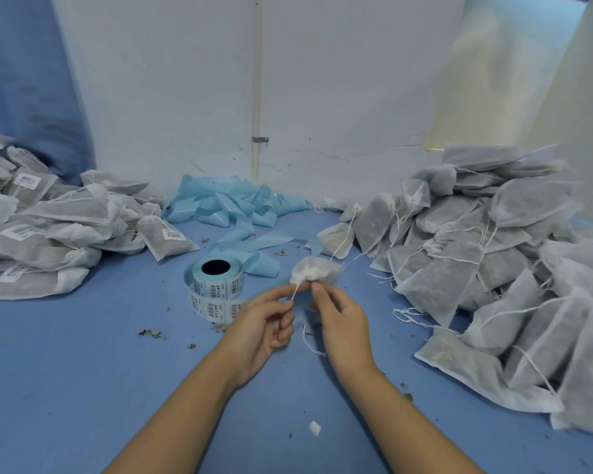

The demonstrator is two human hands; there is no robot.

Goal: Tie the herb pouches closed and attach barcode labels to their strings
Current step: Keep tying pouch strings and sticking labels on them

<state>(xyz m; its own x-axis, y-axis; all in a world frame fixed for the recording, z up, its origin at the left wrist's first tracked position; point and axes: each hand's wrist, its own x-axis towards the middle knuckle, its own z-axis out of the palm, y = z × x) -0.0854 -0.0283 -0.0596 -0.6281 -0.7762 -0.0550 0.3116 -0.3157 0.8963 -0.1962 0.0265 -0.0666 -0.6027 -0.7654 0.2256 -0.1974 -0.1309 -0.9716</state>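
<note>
Two bare forearms reach in from the lower edge of the frame and converge over the middle of a blue table (83, 371), wrists raised and fingers pointing away from the person. The left hand (266, 325), palm turned partly upward, pinches a white string (297, 291) between thumb and forefinger, its other fingers curled loosely inward. The right hand (339, 316), knuckles up, pinches at the gathered neck of a small white herb pouch (317, 270) (the exact grip sits behind the fingertips), and a loose end of string trails down onto the table beneath it. The pouch is held just above the table, between the two hands and slightly beyond them. Just beside the left hand stands a roll of barcode labels (216, 277), a strip of labels uncoiled in front of it. Spent blue backing tape (230, 203) lies heaped near the white wall (322, 80). Labelled pouches (48, 217) are stacked at far left; unlabelled pouches with loose strings (476, 251) are piled at right. Dried herb crumbs (153, 334) dot the surface.
</note>
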